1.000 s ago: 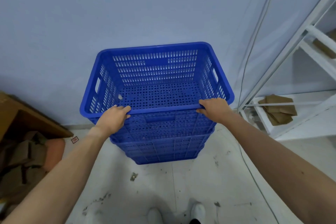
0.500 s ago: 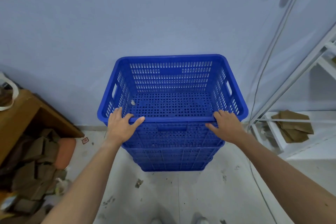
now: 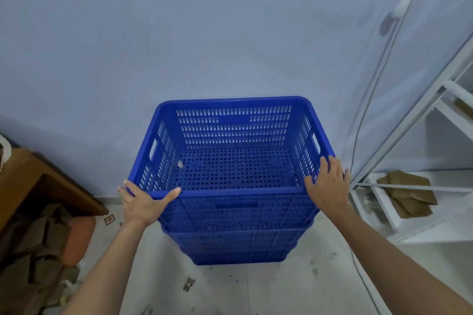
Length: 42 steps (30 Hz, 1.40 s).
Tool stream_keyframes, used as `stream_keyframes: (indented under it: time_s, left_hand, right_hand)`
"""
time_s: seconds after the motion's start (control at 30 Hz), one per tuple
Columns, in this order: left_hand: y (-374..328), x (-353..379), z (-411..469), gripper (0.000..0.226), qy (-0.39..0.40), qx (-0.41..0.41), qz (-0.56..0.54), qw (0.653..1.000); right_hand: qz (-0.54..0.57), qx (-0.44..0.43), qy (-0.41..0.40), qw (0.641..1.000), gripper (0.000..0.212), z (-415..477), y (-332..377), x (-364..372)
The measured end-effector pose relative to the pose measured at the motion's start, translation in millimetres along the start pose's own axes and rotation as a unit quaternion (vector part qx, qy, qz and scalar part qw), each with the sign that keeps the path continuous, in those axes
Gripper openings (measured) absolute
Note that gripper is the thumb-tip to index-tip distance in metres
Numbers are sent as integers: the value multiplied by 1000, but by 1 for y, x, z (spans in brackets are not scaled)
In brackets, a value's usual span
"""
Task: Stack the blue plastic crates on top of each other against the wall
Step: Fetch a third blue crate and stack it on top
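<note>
A stack of blue perforated plastic crates stands on the floor close to the pale wall (image 3: 204,33). The top blue crate (image 3: 230,135) is nested in the lower crates (image 3: 238,248) and holds only a small white scrap. My left hand (image 3: 139,206) cups its near left corner, thumb along the front rim. My right hand (image 3: 327,184) lies over the near right corner with fingers spread across the rim.
A wooden desk (image 3: 23,176) with a pile of cardboard (image 3: 33,250) under it fills the left side. A white metal shelf frame (image 3: 384,202) holding flat cardboard pieces (image 3: 409,194) stands right, with a white cable (image 3: 368,100) down the wall. Small debris (image 3: 189,284) lies on the floor.
Both hands have slid outward along the front rim to the near corners of the top crate. The view has shifted so the stack appears further right and lower.
</note>
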<state>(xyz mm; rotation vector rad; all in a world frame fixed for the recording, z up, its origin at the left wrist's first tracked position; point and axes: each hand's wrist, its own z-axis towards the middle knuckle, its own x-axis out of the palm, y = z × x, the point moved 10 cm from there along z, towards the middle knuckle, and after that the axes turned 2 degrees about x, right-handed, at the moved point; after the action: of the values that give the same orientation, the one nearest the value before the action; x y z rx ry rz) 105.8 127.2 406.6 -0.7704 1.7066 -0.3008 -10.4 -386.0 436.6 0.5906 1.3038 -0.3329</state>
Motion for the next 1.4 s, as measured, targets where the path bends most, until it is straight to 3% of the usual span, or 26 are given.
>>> stream_keyframes:
  time_s: [0.4, 1.0, 1.13, 1.4]
  left_hand:
    - [2, 3, 27, 173, -16, 9, -42, 999]
    - [-1, 2, 14, 173, 22, -31, 15, 999]
    - [-4, 0, 3, 162, 3, -18, 93, 995]
    - [-28, 12, -27, 112, -7, 31, 183, 983]
  right_hand:
    - [51, 51, -39, 997, 68, 6, -10, 5]
    - [64, 16, -37, 997, 52, 16, -20, 8]
    - [28, -7, 8, 1000, 59, 10, -18, 12]
    - [-10, -61, 77, 995, 72, 14, -18, 19]
